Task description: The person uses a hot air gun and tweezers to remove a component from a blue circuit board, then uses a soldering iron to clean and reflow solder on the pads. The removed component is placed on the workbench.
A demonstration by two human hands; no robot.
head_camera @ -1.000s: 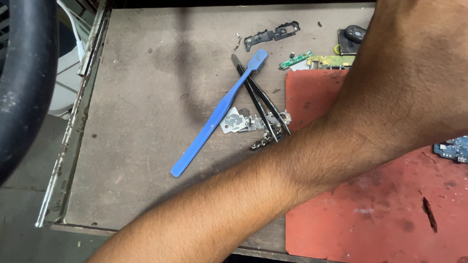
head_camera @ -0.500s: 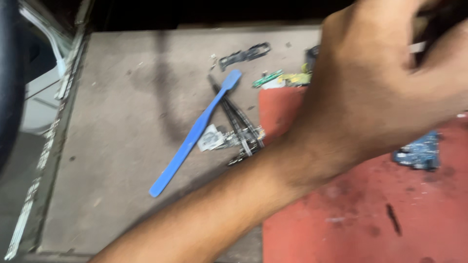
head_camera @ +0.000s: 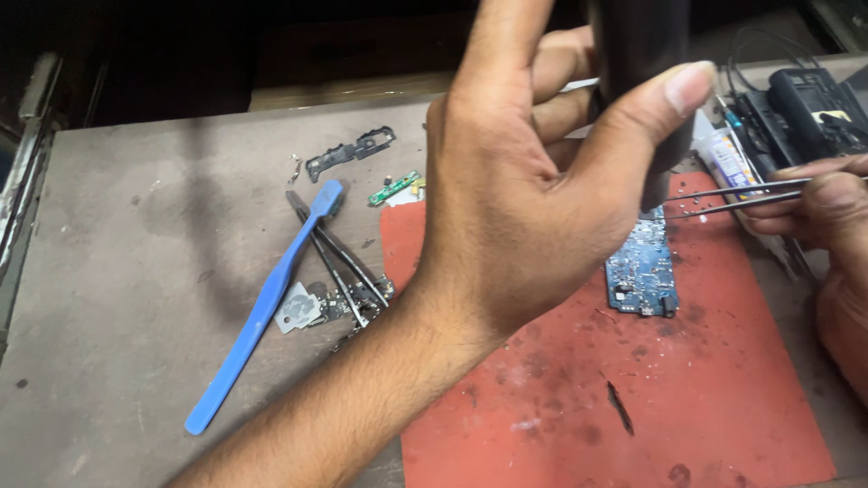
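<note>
The dark cylindrical tool [head_camera: 644, 81] stood upright at about one o'clock in the view, clamped in the left hand [head_camera: 524, 190], thumb and curled fingers wrapped tight round its barrel; it looked rigid and fairly weighty, best gripped mid-barrel, its lower end hanging just above the blue circuit board [head_camera: 642, 271]; the board lay on the red mat [head_camera: 633, 398] toward three o'clock from centre, probably thin, light and fragile, to be held by its edges only; the right hand [head_camera: 827, 203], at three o'clock, pinched metal tweezers [head_camera: 723, 197], tips pointing at the board, likely springy and slippery; a blue plastic pry tool [head_camera: 271, 298] lay at nine o'clock.
</note>
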